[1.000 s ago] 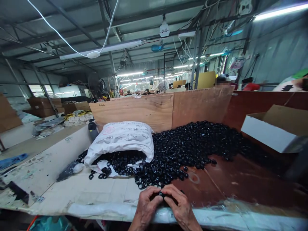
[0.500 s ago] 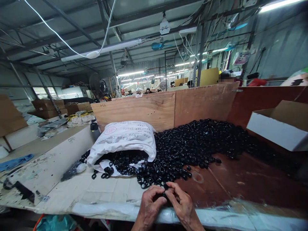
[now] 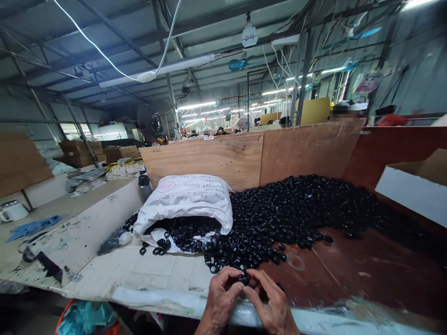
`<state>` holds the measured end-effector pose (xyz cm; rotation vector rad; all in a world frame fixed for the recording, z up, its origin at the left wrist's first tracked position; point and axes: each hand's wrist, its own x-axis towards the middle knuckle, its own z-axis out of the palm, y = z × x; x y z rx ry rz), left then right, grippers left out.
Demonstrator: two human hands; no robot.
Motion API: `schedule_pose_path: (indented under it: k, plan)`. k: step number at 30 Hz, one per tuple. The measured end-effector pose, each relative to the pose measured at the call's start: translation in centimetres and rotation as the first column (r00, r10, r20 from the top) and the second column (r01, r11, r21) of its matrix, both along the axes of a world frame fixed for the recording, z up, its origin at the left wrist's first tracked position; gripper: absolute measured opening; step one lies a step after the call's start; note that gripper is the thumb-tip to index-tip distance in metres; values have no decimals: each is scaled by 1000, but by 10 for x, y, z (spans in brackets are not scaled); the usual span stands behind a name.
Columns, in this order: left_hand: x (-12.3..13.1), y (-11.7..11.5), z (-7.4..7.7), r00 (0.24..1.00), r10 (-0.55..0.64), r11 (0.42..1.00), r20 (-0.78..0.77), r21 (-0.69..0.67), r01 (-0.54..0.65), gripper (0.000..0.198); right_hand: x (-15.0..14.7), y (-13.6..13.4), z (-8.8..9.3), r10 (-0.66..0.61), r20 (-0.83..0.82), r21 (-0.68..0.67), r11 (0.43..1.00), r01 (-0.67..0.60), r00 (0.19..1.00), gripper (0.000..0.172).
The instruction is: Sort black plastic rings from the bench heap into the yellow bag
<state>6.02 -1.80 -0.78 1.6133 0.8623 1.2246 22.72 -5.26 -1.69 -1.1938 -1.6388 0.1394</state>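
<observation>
At the front edge of the table, my left hand (image 3: 222, 298) and my right hand (image 3: 271, 300) meet with their fingertips closed around a small black ring-shaped part (image 3: 244, 278). Fingers cover much of this part, so its exact form is hard to make out. Just beyond my fingertips begins a large pile of similar black rings (image 3: 279, 214), spreading far to the right. A white woven sack (image 3: 190, 197) with printed lettering lies on its side left of the pile, and more rings spill from its mouth.
A wooden board (image 3: 206, 158) walls off the back of the table (image 3: 167, 274). At the right stands a white-sided carton (image 3: 412, 193). To the left are a dark bottle (image 3: 144, 186), a blue cloth (image 3: 35, 227) and a white mug (image 3: 14, 211). A bin with teal bags (image 3: 84, 318) sits below the edge.
The camera view has turned slightly left. My fingers have shifted around the black part, which now shows more plainly between both hands.
</observation>
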Motion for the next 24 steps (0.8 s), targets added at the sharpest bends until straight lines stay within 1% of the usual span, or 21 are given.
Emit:
schedule_pose_path:
  k: [3,5,8,11,13,17,20,22,24]
  plan:
    - [-1,-2,4,1000,-27,999,-7,38,28,16,2,1,-3,30,-12,-50,998,-31,999,39]
    - [-2,-3,6,1000,-30,999,-7,44,31,18,3,1,-4,23,-22,-79,997,-25,999,44]
    - [-2,-4,7,999,-47,998,-6,33,48,19,5,2,-7,50,-79,-72,996,-56,996,34]
    - [-2,-4,7,999,-41,998,6,43,41,19,6,2,-9,99,-95,-105,988,-109,991,33]
    - [-2,-3,7,999,-33,998,5,48,33,19,5,1,-10,78,-106,-140,986,-92,991,33]
    - [-2,-4,6,999,-22,998,-44,50,24,18,1,-2,-9,37,-201,-144,987,-67,979,38]
    - [0,-6,1,998,8,992,-59,127,-1,18,1,1,-9,63,-177,-200,975,-98,982,44]
    - [2,-8,-2,998,7,977,-64,214,7,19,3,4,-10,47,-141,-245,966,-81,989,53]
    - [3,-9,-2,998,-13,970,-69,243,29,20,4,6,-9,12,-131,-258,965,-46,991,61]
